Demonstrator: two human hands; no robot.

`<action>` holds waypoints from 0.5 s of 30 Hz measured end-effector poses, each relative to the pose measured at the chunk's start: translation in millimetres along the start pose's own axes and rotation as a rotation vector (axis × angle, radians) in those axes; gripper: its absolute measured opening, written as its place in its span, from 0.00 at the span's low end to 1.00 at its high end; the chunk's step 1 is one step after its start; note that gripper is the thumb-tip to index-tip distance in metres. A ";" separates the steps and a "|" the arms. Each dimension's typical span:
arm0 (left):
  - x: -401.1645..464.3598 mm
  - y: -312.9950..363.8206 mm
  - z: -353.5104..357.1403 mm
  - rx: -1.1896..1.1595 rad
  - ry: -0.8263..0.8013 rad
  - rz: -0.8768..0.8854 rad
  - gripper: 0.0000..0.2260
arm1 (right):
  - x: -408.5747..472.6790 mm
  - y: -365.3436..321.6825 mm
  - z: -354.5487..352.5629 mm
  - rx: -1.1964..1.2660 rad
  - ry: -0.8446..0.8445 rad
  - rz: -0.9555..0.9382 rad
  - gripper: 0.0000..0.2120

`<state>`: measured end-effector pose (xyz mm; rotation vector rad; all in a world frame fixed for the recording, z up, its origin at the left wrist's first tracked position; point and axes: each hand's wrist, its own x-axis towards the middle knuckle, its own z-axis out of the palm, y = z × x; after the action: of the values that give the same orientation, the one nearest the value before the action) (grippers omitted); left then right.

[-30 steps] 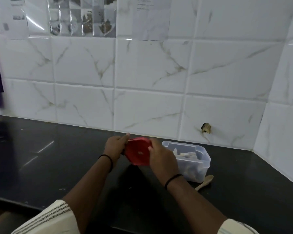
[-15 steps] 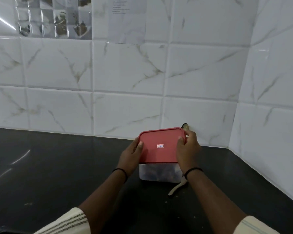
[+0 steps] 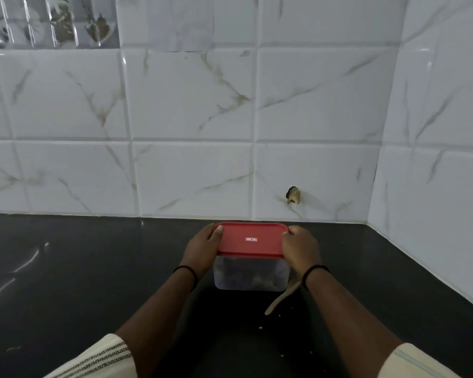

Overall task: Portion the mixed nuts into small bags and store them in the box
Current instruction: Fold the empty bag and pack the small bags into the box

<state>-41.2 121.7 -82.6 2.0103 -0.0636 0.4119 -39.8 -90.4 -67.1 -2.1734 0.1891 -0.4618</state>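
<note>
A clear plastic box [image 3: 250, 274] stands on the black counter near the back wall, with a red lid [image 3: 250, 240] lying flat on top. Dark contents show dimly through its front wall. My left hand [image 3: 202, 248] grips the lid's left edge, thumb on top. My right hand [image 3: 301, 246] grips the right edge the same way. A wooden spoon [image 3: 280, 300] lies on the counter just right of the box, partly hidden under my right wrist.
The black counter [image 3: 79, 282] runs left and forward, with small crumbs near the spoon. White marble tiles form the back wall and a side wall at the right corner. A chipped hole [image 3: 293, 195] marks the back tile.
The red lid, held tilted in both hands beside the open box a second ago, now sits flat on the box. Both hands have moved to its side edges.
</note>
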 end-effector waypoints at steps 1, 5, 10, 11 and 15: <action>4.4 -2.6 0.7 0.011 -0.011 -0.008 0.20 | 1.5 1.3 0.9 0.020 -0.007 0.008 0.10; 15.7 -5.2 2.0 0.014 -0.066 -0.057 0.22 | 7.2 1.1 -1.3 0.038 -0.046 0.038 0.08; 20.2 -6.3 4.0 -0.027 -0.100 -0.097 0.21 | 12.5 5.4 -1.9 0.047 -0.130 0.045 0.14; 20.4 -7.5 4.3 -0.034 -0.110 -0.097 0.21 | 13.2 6.9 -0.8 0.053 -0.140 0.050 0.18; 15.8 -9.2 5.3 -0.080 -0.134 -0.084 0.25 | 13.3 7.7 -0.2 0.055 -0.173 0.056 0.27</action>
<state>-22.9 123.4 -87.7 1.9522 -0.0775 0.2180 -27.5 -99.1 -69.7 -2.1359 0.1400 -0.2432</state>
